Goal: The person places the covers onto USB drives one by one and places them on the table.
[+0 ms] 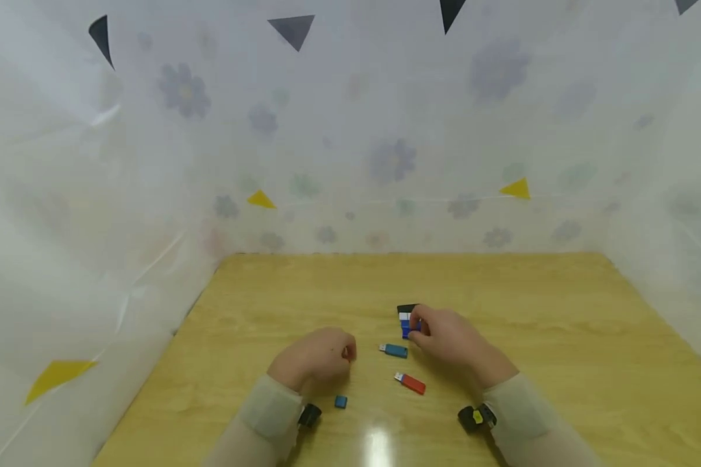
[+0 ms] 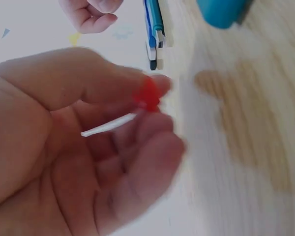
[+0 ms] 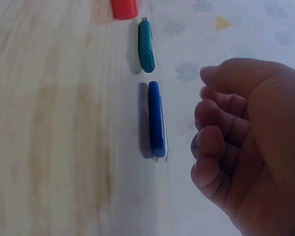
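USB sticks (image 1: 396,351), blue, teal and red, are carried by the counter (image 1: 561,311) at the frame's lower centre; any writing cannot be made out. Loosely curled, empty fingers are shown on the right hand (image 1: 454,338); a small red piece (image 2: 148,94) is pinched by the left hand (image 1: 321,355).

We look into a screened-off tabletop booth (image 1: 41,259): translucent, flower-printed plastic sheeting (image 1: 339,117) with yellow triangles (image 1: 516,189) and dark triangles (image 1: 295,29) walls in a wood-grain table (image 1: 280,292). Whether it stands in a home or a lab, we cannot tell.
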Action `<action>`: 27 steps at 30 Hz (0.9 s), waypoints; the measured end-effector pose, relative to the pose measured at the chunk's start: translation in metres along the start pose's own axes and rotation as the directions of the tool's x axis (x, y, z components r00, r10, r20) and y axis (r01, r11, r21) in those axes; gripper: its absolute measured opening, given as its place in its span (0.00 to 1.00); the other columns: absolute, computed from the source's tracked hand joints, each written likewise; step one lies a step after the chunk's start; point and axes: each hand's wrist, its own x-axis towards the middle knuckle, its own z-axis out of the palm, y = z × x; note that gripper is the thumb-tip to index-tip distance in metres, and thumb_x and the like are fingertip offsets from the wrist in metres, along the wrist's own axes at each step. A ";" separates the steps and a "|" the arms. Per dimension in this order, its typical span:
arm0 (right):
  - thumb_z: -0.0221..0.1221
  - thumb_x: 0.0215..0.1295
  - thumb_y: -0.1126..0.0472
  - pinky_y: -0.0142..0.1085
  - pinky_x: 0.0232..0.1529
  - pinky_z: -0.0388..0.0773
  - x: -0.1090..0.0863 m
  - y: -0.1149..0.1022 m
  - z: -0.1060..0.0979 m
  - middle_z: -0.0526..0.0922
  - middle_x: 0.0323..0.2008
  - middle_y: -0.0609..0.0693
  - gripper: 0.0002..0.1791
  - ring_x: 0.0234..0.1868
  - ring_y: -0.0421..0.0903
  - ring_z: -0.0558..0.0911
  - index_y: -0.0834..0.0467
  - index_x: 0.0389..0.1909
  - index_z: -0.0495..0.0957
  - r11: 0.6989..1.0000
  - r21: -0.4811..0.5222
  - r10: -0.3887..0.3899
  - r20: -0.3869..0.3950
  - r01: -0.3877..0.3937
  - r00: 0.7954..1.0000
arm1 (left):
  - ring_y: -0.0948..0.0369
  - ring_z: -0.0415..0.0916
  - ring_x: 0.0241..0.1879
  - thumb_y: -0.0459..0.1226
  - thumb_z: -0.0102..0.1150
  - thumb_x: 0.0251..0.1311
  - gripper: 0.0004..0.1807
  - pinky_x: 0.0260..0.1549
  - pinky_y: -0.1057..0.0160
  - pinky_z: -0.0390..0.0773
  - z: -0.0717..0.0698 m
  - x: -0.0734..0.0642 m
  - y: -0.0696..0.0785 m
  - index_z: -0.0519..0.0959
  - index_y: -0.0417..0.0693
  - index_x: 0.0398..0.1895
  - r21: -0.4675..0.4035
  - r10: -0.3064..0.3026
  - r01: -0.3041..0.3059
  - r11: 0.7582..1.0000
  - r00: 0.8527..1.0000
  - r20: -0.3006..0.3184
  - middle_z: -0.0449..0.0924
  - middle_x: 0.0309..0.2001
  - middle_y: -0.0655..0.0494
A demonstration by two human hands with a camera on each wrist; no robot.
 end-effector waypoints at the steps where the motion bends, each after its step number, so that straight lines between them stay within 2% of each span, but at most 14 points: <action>1: 0.64 0.70 0.55 0.37 0.24 0.69 0.000 -0.001 -0.002 0.73 0.22 0.42 0.06 0.20 0.40 0.71 0.47 0.40 0.75 1.000 -0.003 -0.012 -0.002 0.012 1.000 | 0.63 0.77 0.40 0.31 0.55 0.66 0.11 0.41 0.58 0.79 -0.002 0.002 0.001 0.84 0.51 0.44 0.008 0.027 -0.027 1.000 0.999 -0.018 0.81 0.41 0.62; 3: 0.64 0.71 0.55 0.36 0.24 0.69 0.000 -0.002 -0.005 0.73 0.22 0.42 0.06 0.20 0.40 0.70 0.46 0.39 0.75 0.999 -0.012 -0.041 -0.001 0.041 0.999 | 0.62 0.77 0.42 0.33 0.54 0.70 0.10 0.44 0.58 0.79 -0.006 0.006 0.002 0.85 0.50 0.45 0.031 0.079 -0.077 0.997 0.995 -0.054 0.81 0.43 0.61; 6: 0.64 0.70 0.55 0.35 0.24 0.69 -0.001 -0.005 -0.008 0.73 0.21 0.40 0.06 0.20 0.38 0.70 0.45 0.36 0.76 0.994 -0.031 -0.103 0.031 0.104 0.994 | 0.63 0.77 0.43 0.36 0.53 0.74 0.09 0.44 0.58 0.78 -0.008 0.009 0.003 0.84 0.50 0.47 0.037 0.100 -0.098 0.995 0.992 -0.076 0.81 0.44 0.61; 9: 0.65 0.68 0.54 0.36 0.26 0.71 -0.005 -0.008 -0.009 0.74 0.22 0.38 0.06 0.22 0.37 0.71 0.44 0.34 0.76 0.988 -0.029 -0.147 0.115 0.151 0.982 | 0.64 0.76 0.37 0.39 0.52 0.77 0.09 0.38 0.60 0.78 -0.006 0.008 0.003 0.82 0.51 0.50 -0.011 0.086 -0.087 0.996 0.994 -0.073 0.80 0.40 0.62; 13: 0.67 0.65 0.49 0.38 0.29 0.72 -0.010 -0.014 -0.010 0.76 0.25 0.37 0.09 0.25 0.38 0.73 0.42 0.30 0.76 0.989 0.005 -0.141 0.269 0.145 0.953 | 0.62 0.74 0.25 0.42 0.50 0.78 0.11 0.28 0.61 0.76 -0.004 0.009 0.003 0.79 0.51 0.53 -0.112 0.087 -0.095 0.989 0.994 -0.072 0.79 0.34 0.57; 17: 0.71 0.57 0.45 0.36 0.28 0.71 -0.016 -0.024 -0.008 0.77 0.24 0.37 0.14 0.25 0.37 0.73 0.44 0.27 0.75 0.991 0.008 -0.128 0.364 0.134 0.923 | 0.60 0.77 0.24 0.41 0.52 0.77 0.11 0.27 0.61 0.77 0.000 0.009 0.003 0.80 0.49 0.53 -0.196 0.082 -0.098 0.976 0.993 -0.088 0.81 0.37 0.54; 20: 0.74 0.51 0.46 0.34 0.25 0.68 -0.021 -0.030 -0.003 0.75 0.22 0.37 0.16 0.23 0.36 0.71 0.47 0.25 0.75 0.991 -0.010 -0.118 0.384 0.132 0.916 | 0.58 0.80 0.28 0.38 0.55 0.75 0.10 0.28 0.62 0.79 0.003 0.009 0.003 0.81 0.48 0.54 -0.254 0.060 -0.081 0.964 0.994 -0.090 0.81 0.40 0.55; 23: 0.73 0.50 0.50 0.34 0.24 0.65 -0.022 -0.033 0.002 0.73 0.21 0.37 0.15 0.22 0.36 0.69 0.47 0.25 0.75 0.990 -0.054 -0.100 0.385 0.131 0.917 | 0.58 0.81 0.30 0.35 0.58 0.73 0.11 0.28 0.62 0.80 0.005 0.008 0.004 0.81 0.46 0.55 -0.305 0.036 -0.059 0.951 0.996 -0.083 0.81 0.39 0.56; 27: 0.68 0.52 0.57 0.33 0.23 0.62 -0.019 -0.033 0.006 0.71 0.20 0.37 0.11 0.21 0.36 0.68 0.46 0.24 0.73 0.983 -0.087 -0.116 0.376 0.160 0.919 | 0.60 0.81 0.30 0.36 0.58 0.73 0.11 0.28 0.63 0.80 0.007 0.008 0.003 0.82 0.46 0.55 -0.291 0.039 -0.065 0.955 0.995 -0.094 0.82 0.38 0.58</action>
